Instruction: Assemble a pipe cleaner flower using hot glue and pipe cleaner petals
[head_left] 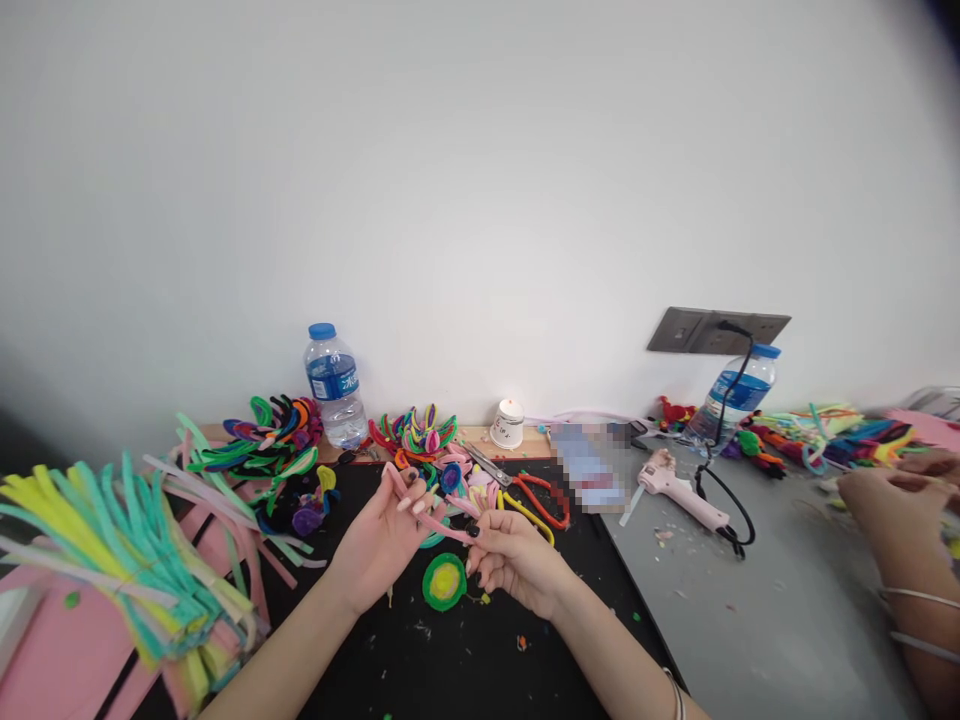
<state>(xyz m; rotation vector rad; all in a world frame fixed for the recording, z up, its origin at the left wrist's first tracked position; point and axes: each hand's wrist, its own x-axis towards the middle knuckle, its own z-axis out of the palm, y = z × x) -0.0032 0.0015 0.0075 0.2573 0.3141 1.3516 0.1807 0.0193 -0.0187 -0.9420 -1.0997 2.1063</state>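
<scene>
A pink pipe cleaner (437, 526) is bent into a narrow loop between my two hands. My left hand (386, 545) is closed around its looped left part, with the fingers curled inward. At its right end my right hand (517, 560) pinches it between thumb and fingers. Just below the hands lies a green and yellow coiled disc (445, 582) on the black mat (420, 660). Behind the hands rest scissors with red and yellow handles (541, 500), next to several small coiled pieces.
Bundled pipe cleaners (127, 560) spread at the left. A water bottle (332, 385) and a paper cup (507, 425) stand by the wall. At right lie a pink glue gun (686, 495), its black cord (739, 500) and a blurred phone (592, 468). Another person's hand (900, 505) works at far right.
</scene>
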